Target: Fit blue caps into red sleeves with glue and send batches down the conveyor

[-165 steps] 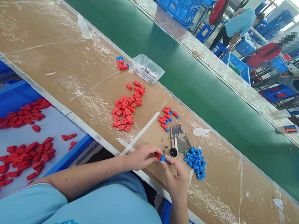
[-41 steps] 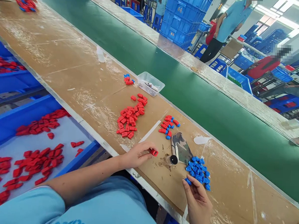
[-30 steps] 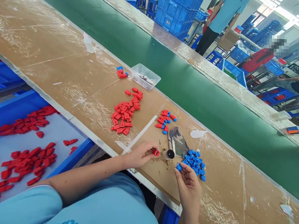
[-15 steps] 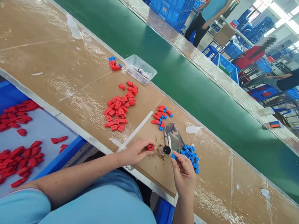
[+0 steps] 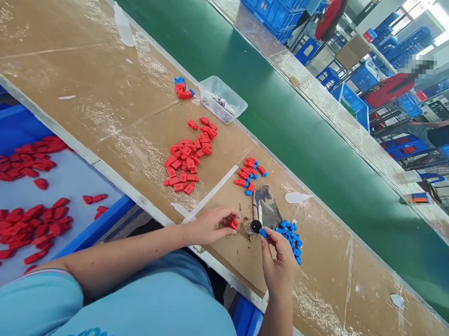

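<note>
My left hand (image 5: 210,226) rests on the brown bench and pinches a small red plastic piece (image 5: 232,222) between thumb and fingers. My right hand (image 5: 278,258) holds a small blue cap (image 5: 263,232) at its fingertips, right next to a little round black-topped pot (image 5: 257,225). The two hands are a short gap apart. A pile of blue caps (image 5: 290,235) lies just right of the pot. A heap of loose red pieces (image 5: 187,158) sits farther up the bench.
Joined red-and-blue pieces (image 5: 250,172) lie beside a camouflage cloth (image 5: 267,208). A clear plastic tub (image 5: 222,98) stands by the green conveyor belt (image 5: 305,137). A blue crate (image 5: 23,197) of red pieces is at my left. Other people work beyond the belt.
My right hand picked a blue cap from the pile and carried it left to the black pot. My left hand kept its grip on the red piece.
</note>
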A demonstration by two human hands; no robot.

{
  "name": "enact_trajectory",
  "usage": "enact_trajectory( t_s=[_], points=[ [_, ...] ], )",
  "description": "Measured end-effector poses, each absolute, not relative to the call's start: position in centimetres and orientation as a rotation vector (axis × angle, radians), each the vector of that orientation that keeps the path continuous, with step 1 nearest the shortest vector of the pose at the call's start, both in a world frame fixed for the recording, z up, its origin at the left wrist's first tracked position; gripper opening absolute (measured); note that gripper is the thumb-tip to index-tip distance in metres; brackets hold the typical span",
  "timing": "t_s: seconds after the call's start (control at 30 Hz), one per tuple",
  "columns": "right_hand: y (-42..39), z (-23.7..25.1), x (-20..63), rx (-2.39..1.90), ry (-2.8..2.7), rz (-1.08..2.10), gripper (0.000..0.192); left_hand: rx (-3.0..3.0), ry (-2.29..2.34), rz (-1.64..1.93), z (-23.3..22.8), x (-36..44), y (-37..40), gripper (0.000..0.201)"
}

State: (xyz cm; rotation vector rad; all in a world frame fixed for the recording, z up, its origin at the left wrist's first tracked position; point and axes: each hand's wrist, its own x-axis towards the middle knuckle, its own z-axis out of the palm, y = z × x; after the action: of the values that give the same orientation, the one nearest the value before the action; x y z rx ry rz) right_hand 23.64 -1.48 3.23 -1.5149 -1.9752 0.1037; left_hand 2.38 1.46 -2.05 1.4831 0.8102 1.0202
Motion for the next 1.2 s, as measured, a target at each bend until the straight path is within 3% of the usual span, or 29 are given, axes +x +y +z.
enact_trajectory(
  t_s=[0.23,0.8,1.2],
  points=[
    [-1.4,3.6,23.4,-1.489,-2.044,0.078,0.018,1.501,0.800,0.999,-1.8,2.4,1.4,0.013],
    [-1.2,3.8,23.2,-1.503,-1.992,0.135,0.019,1.728,0.737,1.095,-0.9,1.9,1.8,0.020],
    [-3.2,3.2,22.0,-1.450,-1.658,0.627,0.018,1.577,0.732,0.999,-1.0,2.0,1.5,0.011]
  ],
)
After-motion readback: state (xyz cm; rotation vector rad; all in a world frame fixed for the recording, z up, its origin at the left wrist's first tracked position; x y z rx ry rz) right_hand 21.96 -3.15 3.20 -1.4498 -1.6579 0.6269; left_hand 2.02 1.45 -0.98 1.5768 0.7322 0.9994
